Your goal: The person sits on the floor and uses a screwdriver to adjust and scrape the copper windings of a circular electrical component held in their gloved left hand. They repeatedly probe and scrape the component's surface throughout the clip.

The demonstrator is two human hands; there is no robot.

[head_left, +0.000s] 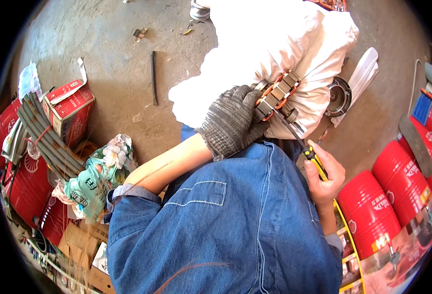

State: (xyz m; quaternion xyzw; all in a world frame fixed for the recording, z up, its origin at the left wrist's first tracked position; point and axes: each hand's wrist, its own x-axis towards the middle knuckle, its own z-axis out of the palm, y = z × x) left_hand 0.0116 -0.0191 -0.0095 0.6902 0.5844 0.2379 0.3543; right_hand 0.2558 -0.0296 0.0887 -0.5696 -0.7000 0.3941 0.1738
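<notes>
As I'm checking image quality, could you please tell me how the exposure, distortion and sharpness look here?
Head view: the white fabric is blown out in its upper part, hiding its folds; at the right, the red drums seem to lean near the black, curved border; the gloved left hand and the screwdriver look reasonably sharp.

We see pale print on the red box [70, 110] at left | large characters on the green plastic bag [92, 183] | small print, too faint for us, on the brown cardboard [80, 241] | white lettering and round emblems on two red drums [368, 213] at right | similar emblem, left drum [27, 188]
</notes>
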